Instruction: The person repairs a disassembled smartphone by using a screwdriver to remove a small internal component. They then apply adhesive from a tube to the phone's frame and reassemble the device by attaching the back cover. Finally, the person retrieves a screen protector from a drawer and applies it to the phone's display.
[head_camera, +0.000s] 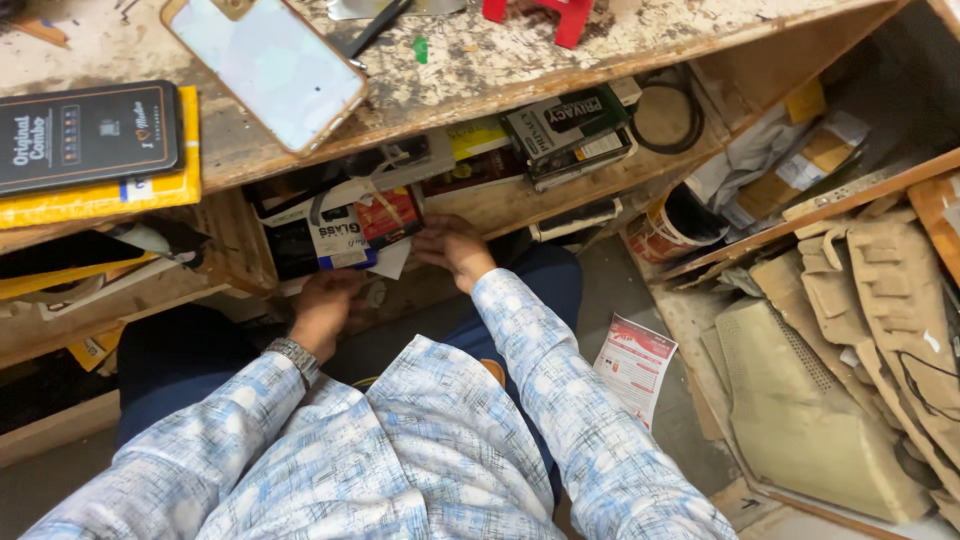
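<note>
Both my hands reach into the shelf under a worn wooden worktop (480, 70). My left hand (325, 308), with a metal watch on its wrist, curls around the lower edge of a stack of flat packets (340, 235), white, black and red. My right hand (452, 248) rests with its fingers against the right side of the same stack, near the red packet (390, 215). Whether the right hand grips a packet is hidden by the stack. My blue and white patterned sleeves fill the lower frame.
A smartphone (270, 65) with a lit screen lies on the worktop, next to a black box on a yellow packet (90, 140). More boxes (570, 130) fill the shelf. A tin (670, 225), a leaflet (635, 365) and cardboard trays (860, 340) lie on the floor at right.
</note>
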